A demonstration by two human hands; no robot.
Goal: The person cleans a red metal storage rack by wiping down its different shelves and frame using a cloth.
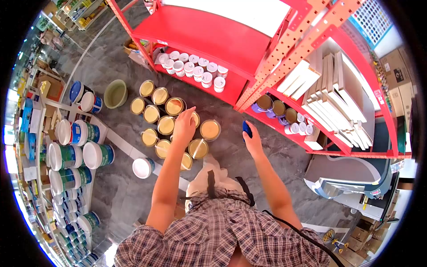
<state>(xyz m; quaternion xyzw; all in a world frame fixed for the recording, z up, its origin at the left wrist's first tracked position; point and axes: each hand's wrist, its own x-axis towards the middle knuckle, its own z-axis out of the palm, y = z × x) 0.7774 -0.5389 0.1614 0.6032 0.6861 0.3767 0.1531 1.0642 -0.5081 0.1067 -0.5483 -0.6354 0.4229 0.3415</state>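
Over the group of round cans with gold lids (166, 125) on the floor, my left hand (183, 127) reaches with its fingers stretched out, holding nothing that I can see. It hides parts of the cans beneath it; whether it touches a lid I cannot tell. A larger gold-lidded can (175, 106) stands just beyond the fingertips, another can (210, 130) to their right. To the right of the cans, my right hand (254, 141) is closed around a small dark-blue object (247, 129), whose kind is unclear.
Ahead stands a red shelf rack (204, 31) with white-lidded tubs (189, 69) low down. White panels (336, 98) fill the right rack. Left are an olive bucket (115, 94), a white-lidded pail (143, 168) and stacked paint buckets (62, 155). A grey machine (347, 182) stands at right.
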